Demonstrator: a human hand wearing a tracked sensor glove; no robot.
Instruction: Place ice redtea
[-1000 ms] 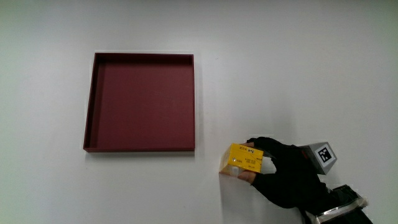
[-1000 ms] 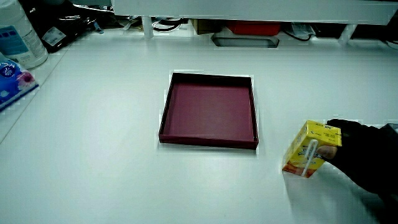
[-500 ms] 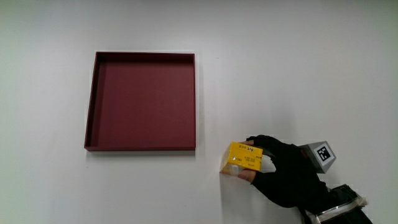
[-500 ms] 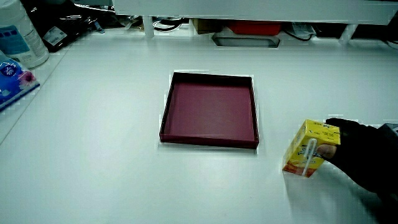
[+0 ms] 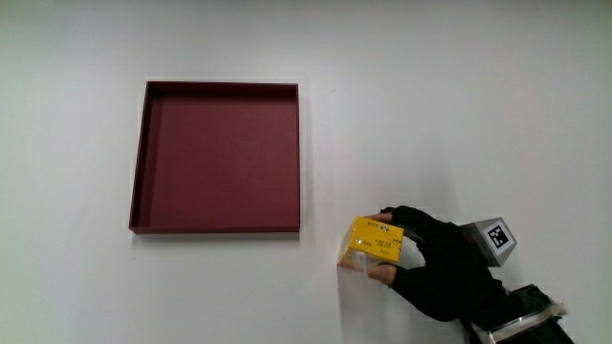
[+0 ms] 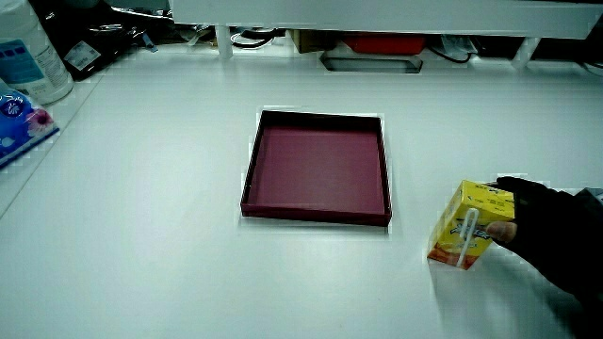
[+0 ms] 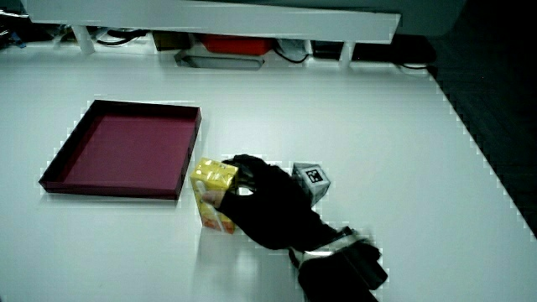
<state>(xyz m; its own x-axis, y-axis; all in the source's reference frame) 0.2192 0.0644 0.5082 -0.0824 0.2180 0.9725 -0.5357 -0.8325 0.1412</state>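
A yellow ice red tea carton (image 5: pixel 373 247) (image 6: pixel 465 224) (image 7: pixel 213 195) stands upright on the white table, beside the dark red tray's (image 5: pixel 142 153) (image 6: pixel 249 174) (image 7: pixel 59 175) corner nearest the person. The gloved hand (image 5: pixel 435 272) (image 6: pixel 551 235) (image 7: pixel 264 205) is wrapped around the carton, its fingers over the top and thumb on the side. The carton's base rests on the table in both side views. A patterned cube (image 5: pixel 495 240) (image 7: pixel 312 181) sits on the back of the hand. The tray holds nothing.
A white bottle (image 6: pixel 28 52) and a blue packet (image 6: pixel 19 127) stand at the table's edge in a side view. A low white partition (image 6: pixel 377 14) (image 7: pixel 210 17) runs along the table, with cables and a red box under it.
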